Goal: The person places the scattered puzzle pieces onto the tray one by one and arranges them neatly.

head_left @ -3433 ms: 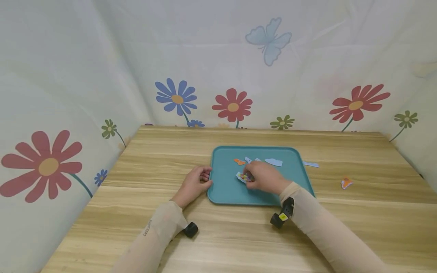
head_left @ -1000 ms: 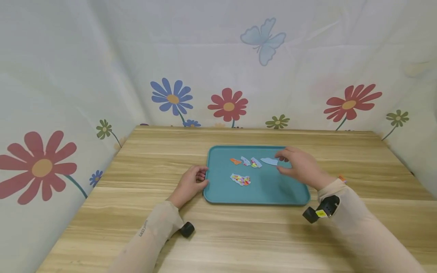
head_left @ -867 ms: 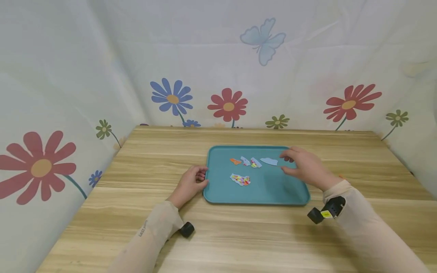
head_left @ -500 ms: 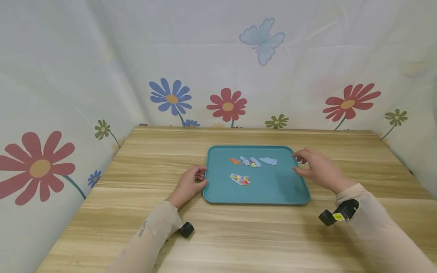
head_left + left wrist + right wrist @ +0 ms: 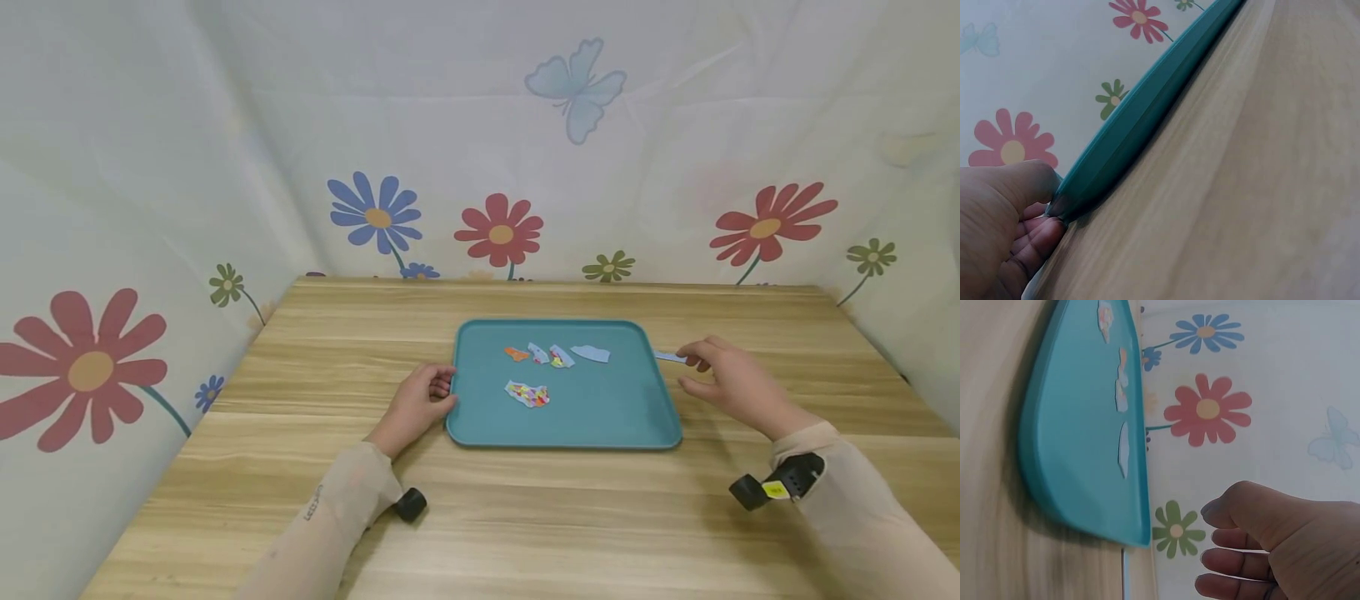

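Observation:
My left hand (image 5: pixel 414 406) is at the left edge of the teal tray (image 5: pixel 592 417); in the left wrist view its thumb and curled fingers hold the rim. Several torn paper scraps lie on the tray: a multicoloured one (image 5: pixel 528 394), an orange one (image 5: pixel 516 354), two narrow pale-blue ones with printed spots and a plain pale-blue one (image 5: pixel 591 354). Right of the tray, a thin pale-blue paper strip (image 5: pixel 667 357) lies on the table, partly hidden by my right hand (image 5: pixel 738 387). That hand hovers over the strip's right end, thumb and fingers apart, holding nothing.
The wood-grain table (image 5: pixel 360 333) extends around the tray. A white cloth backdrop (image 5: pixel 450 100) printed with flowers and a butterfly hangs behind it and along the sides. Small black cameras are strapped to both wrists.
My right hand has released the multicoloured scrap on the tray and moved right, past the tray's edge, to the paper strip. My left hand has stayed at the tray's left edge.

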